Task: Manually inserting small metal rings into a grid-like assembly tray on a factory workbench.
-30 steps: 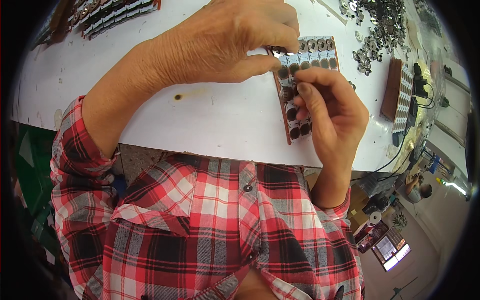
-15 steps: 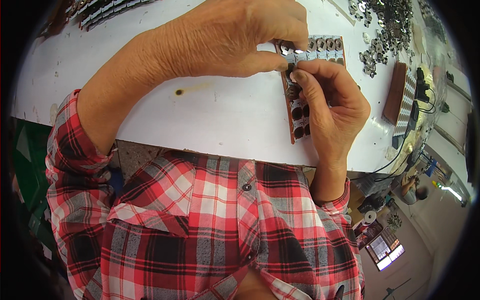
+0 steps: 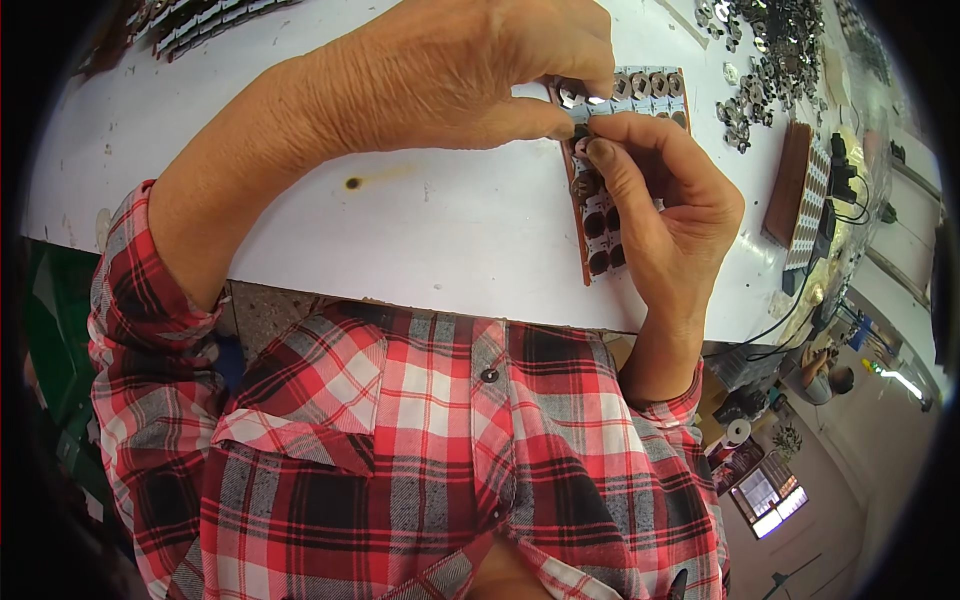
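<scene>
My left hand (image 3: 500,75) arches over the upper left of a circuit board panel (image 3: 582,235). Its thumb and curled forefinger are apart, with the thumb tip close to the panel's left edge. My right hand (image 3: 680,200) is closed in a pinch over the panel, holding a small round disc (image 3: 583,147) between thumb and forefinger beside the left thumb tip. Rows of dark round discs (image 3: 598,262) show on the lower part of the panel, and shiny metal clips (image 3: 657,84) line its top row. My right hand hides much of the panel's middle.
A heap of loose metal clips (image 3: 770,60) lies at the far right of the white table (image 3: 400,235). Nearer on the right is a stack of panels (image 3: 797,195) beside black cables (image 3: 848,185). More panels (image 3: 215,20) lie at the far left. Another person (image 3: 822,380) is in the right background.
My hands hold nearly the same places over the panel. The right thumb and forefinger have shifted very slightly; the disc stays between them.
</scene>
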Demonstrator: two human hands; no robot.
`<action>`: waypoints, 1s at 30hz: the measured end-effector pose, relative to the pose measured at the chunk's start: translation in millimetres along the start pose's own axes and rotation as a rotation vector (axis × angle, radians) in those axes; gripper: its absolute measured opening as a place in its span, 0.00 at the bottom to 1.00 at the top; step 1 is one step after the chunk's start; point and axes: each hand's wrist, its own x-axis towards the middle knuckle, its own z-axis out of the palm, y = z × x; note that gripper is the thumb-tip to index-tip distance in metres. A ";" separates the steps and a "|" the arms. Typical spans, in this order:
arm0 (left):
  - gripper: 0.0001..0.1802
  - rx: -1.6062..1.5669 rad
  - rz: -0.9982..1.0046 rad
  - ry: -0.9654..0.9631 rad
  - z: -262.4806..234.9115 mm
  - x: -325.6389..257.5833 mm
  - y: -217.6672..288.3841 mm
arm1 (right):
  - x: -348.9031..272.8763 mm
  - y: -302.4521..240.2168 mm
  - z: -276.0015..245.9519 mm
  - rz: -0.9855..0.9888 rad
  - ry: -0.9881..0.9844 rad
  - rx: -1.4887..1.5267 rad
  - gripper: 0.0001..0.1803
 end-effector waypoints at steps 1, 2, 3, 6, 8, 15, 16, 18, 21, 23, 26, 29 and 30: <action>0.13 -0.061 -0.132 -0.073 -2.5 1.6 4.6 | 0.4 0.1 0.3 0.000 -0.001 -0.001 0.09; 0.13 -0.123 -0.264 -0.146 -3.6 2.3 6.8 | 0.8 -0.1 1.1 0.002 0.013 -0.007 0.09; 0.13 -0.123 -0.265 -0.145 -0.6 0.8 4.0 | 1.1 -0.3 1.7 0.003 0.028 -0.013 0.08; 0.13 -0.159 -0.073 0.026 1.3 -1.1 0.1 | 0.2 -5.3 2.6 0.017 0.034 -0.091 0.08; 0.14 -0.128 -0.275 -0.150 -6.4 5.1 6.9 | 1.6 -1.6 -1.4 -0.023 0.005 -0.087 0.08; 0.13 0.007 -0.017 -0.005 0.6 -5.0 -2.9 | 5.8 3.0 1.2 -0.095 -0.031 -0.101 0.08; 0.13 0.001 -0.011 0.000 1.7 -3.1 -3.3 | 5.4 2.6 -0.8 -0.093 -0.027 -0.103 0.08; 0.14 -0.009 -0.001 0.006 2.1 0.0 -3.1 | 4.9 1.6 -4.9 -0.166 -0.044 -0.125 0.08; 0.14 -0.012 -0.018 0.002 2.6 -0.7 0.5 | 3.0 0.9 -0.9 -0.130 -0.047 -0.170 0.08; 0.14 -0.044 -0.031 0.014 2.8 0.3 1.4 | 3.8 0.3 -0.8 -0.134 -0.049 -0.201 0.08; 0.14 -0.095 -0.288 -0.187 -7.8 7.5 12.8 | 6.1 -0.2 -5.7 -0.137 -0.061 -0.207 0.08; 0.15 -0.090 -0.038 0.007 1.3 1.7 1.6 | -1.2 -9.9 -9.8 0.046 -0.026 -0.017 0.08; 0.15 -0.089 -0.038 0.011 1.5 -0.6 -0.4 | -3.7 -9.9 -13.3 -0.029 0.002 -0.081 0.09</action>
